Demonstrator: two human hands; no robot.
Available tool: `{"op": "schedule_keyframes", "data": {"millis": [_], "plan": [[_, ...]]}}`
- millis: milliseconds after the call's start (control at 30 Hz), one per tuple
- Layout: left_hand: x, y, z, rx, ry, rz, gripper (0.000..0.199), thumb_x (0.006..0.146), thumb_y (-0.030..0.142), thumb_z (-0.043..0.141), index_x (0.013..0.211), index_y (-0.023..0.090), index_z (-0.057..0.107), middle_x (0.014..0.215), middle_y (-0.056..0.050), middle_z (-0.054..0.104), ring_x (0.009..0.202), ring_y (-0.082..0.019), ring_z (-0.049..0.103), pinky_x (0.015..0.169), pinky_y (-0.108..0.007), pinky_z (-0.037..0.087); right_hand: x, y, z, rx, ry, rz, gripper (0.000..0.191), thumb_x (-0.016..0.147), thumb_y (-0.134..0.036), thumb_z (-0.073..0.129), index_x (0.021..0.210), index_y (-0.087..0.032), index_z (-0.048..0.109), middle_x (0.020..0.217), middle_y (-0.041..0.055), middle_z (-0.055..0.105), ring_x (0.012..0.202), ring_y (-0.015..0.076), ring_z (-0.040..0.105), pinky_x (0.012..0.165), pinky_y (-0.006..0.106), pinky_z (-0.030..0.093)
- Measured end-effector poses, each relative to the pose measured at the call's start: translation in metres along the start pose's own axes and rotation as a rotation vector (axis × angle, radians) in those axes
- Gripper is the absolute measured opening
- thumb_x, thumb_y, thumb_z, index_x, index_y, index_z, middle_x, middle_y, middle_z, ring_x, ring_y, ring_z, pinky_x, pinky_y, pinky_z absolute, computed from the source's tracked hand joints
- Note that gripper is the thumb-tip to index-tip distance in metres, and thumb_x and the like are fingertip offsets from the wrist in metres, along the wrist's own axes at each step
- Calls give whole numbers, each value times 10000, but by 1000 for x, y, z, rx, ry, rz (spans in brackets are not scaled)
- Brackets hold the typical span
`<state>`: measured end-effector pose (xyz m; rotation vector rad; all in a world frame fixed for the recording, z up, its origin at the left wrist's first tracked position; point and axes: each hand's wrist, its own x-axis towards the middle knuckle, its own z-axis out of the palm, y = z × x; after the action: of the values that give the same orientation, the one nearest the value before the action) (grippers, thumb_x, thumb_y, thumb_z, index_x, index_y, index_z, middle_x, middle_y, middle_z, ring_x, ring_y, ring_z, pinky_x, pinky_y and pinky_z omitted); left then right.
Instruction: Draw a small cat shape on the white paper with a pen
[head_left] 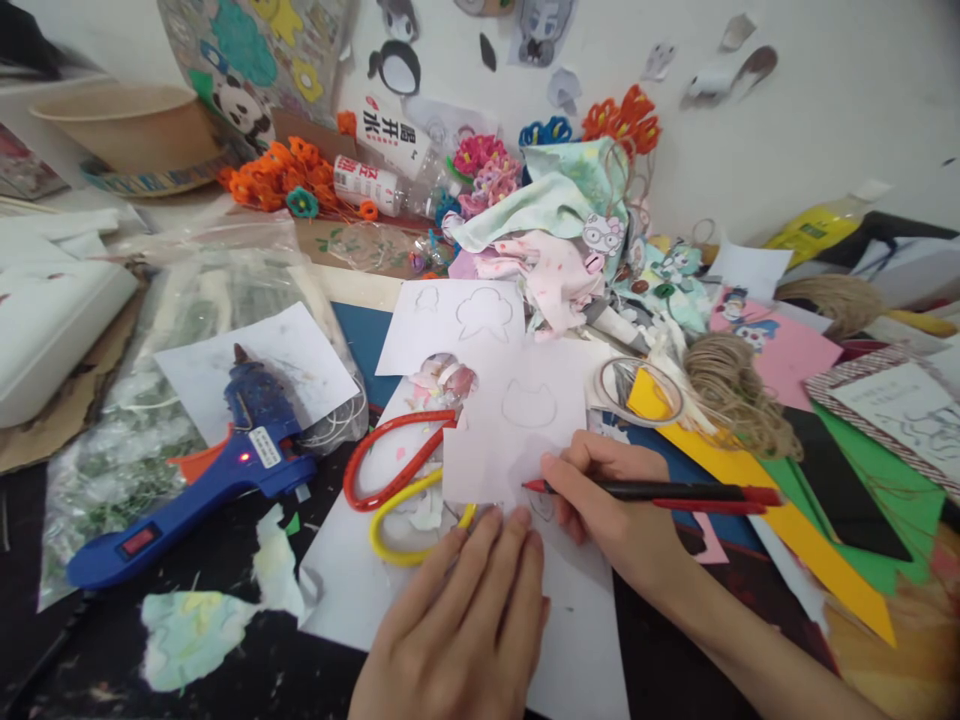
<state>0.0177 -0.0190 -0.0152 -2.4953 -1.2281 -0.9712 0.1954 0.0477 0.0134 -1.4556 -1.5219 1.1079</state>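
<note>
My right hand (611, 500) grips a black-and-red pen (675, 492), its red tip down at a small white paper (487, 455). A cat-head outline is pencilled on the sheet (559, 360) just above the tip. My left hand (469, 610) lies flat with fingers stretched out, its fingertips at the lower edge of the small paper, over a larger white sheet (352, 590). Just beyond those fingertips are a yellow loop (386, 540) and a red loop (360, 490). Another paper (405, 340) farther up carries a cloud-like outline.
On the left, a blue glue gun (195, 505) with a lit red light lies partly on paper. Fabric scraps (195, 630) are in front of it. Twine (739, 395), a tape roll (600, 385) and a yellow strip (810, 540) lie right. Cloth (540, 200) is heaped at the back.
</note>
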Motion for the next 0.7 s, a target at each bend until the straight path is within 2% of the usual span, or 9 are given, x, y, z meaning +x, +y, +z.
{"op": "schedule_keyframes", "data": {"millis": [367,533,700], "plan": [[-2,2,2,12,11,17,284,1007,202,531,1180,105,734,1243,-78,733,1140,-197,699,1231,-339,276,0,-5,0,-8,-1,10,377,843,-258,641,504,-212,482,413,-36,530,365,83,445,393,219,345],[-2,0,3,15,12,6,281,1004,197,533,1177,106,735,1233,-77,738,1135,-196,701,1230,-340,275,0,-4,0,-5,-11,9,379,873,-279,630,526,-212,494,433,-32,554,380,90,470,413,223,370],[0,1,1,11,6,9,280,1000,196,540,1186,110,731,1250,-72,730,1144,-196,697,1229,-336,278,0,-3,0,-51,-7,-11,378,848,-259,627,510,-218,463,410,-38,520,369,84,437,387,221,331]]}}
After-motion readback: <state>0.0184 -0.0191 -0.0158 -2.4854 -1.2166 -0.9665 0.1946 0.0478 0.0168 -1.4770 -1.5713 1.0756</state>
